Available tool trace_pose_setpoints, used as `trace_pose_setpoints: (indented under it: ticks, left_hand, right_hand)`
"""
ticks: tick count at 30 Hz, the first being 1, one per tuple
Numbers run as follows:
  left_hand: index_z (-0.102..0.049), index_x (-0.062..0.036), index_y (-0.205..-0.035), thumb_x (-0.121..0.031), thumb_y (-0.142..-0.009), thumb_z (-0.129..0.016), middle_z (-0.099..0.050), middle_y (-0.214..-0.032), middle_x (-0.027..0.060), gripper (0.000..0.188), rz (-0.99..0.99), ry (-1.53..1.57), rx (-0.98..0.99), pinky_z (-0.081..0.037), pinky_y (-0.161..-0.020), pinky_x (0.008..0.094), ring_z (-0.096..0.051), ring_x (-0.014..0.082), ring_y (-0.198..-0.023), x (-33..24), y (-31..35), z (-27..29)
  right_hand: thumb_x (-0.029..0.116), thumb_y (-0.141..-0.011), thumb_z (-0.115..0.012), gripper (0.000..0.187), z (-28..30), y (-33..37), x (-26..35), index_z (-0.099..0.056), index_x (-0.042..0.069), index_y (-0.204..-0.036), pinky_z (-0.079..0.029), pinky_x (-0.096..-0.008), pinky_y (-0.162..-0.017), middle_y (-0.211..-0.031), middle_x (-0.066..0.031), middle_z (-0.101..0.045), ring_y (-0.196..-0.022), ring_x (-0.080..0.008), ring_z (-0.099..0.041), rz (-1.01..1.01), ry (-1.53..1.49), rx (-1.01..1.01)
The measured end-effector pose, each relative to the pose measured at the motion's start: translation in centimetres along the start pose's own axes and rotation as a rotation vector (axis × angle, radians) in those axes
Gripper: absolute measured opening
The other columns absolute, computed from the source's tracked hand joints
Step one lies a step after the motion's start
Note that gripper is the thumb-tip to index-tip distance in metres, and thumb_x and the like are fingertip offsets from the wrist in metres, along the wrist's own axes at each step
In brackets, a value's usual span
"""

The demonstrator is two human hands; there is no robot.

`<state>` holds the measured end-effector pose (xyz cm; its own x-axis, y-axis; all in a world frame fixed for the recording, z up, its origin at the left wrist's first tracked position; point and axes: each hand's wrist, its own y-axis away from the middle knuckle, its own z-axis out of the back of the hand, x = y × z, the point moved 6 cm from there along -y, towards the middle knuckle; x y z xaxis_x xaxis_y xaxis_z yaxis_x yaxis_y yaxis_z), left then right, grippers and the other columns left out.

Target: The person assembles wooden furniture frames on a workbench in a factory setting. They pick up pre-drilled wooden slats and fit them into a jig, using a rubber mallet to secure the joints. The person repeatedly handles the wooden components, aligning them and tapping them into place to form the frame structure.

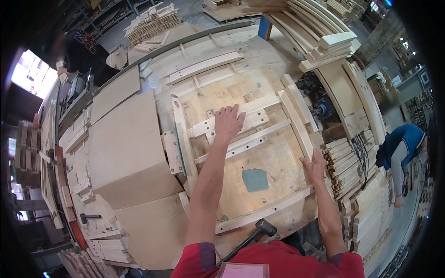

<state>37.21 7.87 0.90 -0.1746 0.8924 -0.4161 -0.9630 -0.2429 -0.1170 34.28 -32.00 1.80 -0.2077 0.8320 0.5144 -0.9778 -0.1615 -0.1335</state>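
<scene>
A pale wooden frame lies partly assembled on a plywood work board [287, 171]. Across it, my left hand [228, 123] lies on a wooden crosspiece [259, 105], fingers spread and grasping nothing. My right hand [316, 166] is at the near end of the right side rail [296, 121], its thumb out on the inner side and its fingers around the end. Below the crosspiece runs a slat with dark holes [245, 147]. The left side rail [182, 139] stands beside a drilled block [173, 152]. Part of the crosspiece is hidden under my left hand.
A black-headed mallet [265, 227] lies at the near edge by my body. Large cardboard sheets [127, 143] cover the left side. Stacked wooden parts [350, 162] stand to the right, curved ones [331, 41] at the far right. Two other people work at the far left and right.
</scene>
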Motion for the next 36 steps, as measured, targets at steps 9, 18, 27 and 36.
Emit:
trace_pose_setpoints:
  ticks: [9, 18, 27, 36]
  left_hand:
    - [-0.061, -0.0079, -0.125, -0.044, -0.096, -0.054, -0.067, -0.114, 0.0173, 0.047, -0.044, -0.041, -0.099, -0.040, -0.097, 0.0502, -0.060, 0.0345, -0.107, 0.0, 0.1, 0.3]
    - [-0.063, -0.0057, -0.120, -0.039, -0.085, -0.074, -0.065, -0.114, 0.0108, 0.049, -0.503, 0.065, -0.218, -0.036, -0.102, 0.0524, -0.054, 0.0308, -0.118, -11.1, 1.1, -2.2]
    - [-0.073, -0.0073, -0.103, -0.033, -0.082, -0.075, -0.062, -0.109, 0.0050, 0.033, -0.491, -0.020, -0.079, -0.024, -0.112, 0.0622, -0.047, 0.0299, -0.125, -12.7, 2.6, -5.1]
    - [-0.073, -0.0085, -0.103, -0.031, -0.083, -0.074, -0.060, -0.113, 0.0036, 0.031, -0.444, 0.035, -0.058, -0.019, -0.115, 0.0672, -0.045, 0.0311, -0.130, -12.0, 2.6, -6.0]
  right_hand:
    - [0.024, -0.072, -0.086, 0.050, -0.6, 0.4, 0.5, -0.063, 0.001, -0.110, -0.050, -0.0449, -0.080, -0.095, -0.0230, -0.066, -0.091, -0.0421, -0.062, -0.059, -0.097, 0.053]
    - [0.044, -0.072, -0.084, 0.057, -0.7, -0.1, -0.5, -0.052, 0.002, -0.094, -0.047, -0.0475, -0.071, -0.080, -0.0160, -0.057, -0.079, -0.0371, -0.058, 0.040, 0.153, 0.023]
    - [0.041, -0.072, -0.085, 0.062, -0.8, 0.6, -1.4, -0.056, 0.000, -0.109, -0.049, -0.0464, -0.074, -0.087, -0.0175, -0.062, -0.083, -0.0378, -0.060, 0.077, 0.142, -0.032]
    - [0.038, -0.072, -0.086, 0.064, -1.5, 0.2, -1.9, -0.058, -0.001, -0.114, -0.050, -0.0477, -0.077, -0.091, -0.0187, -0.063, -0.087, -0.0397, -0.061, 0.018, 0.109, 0.015]
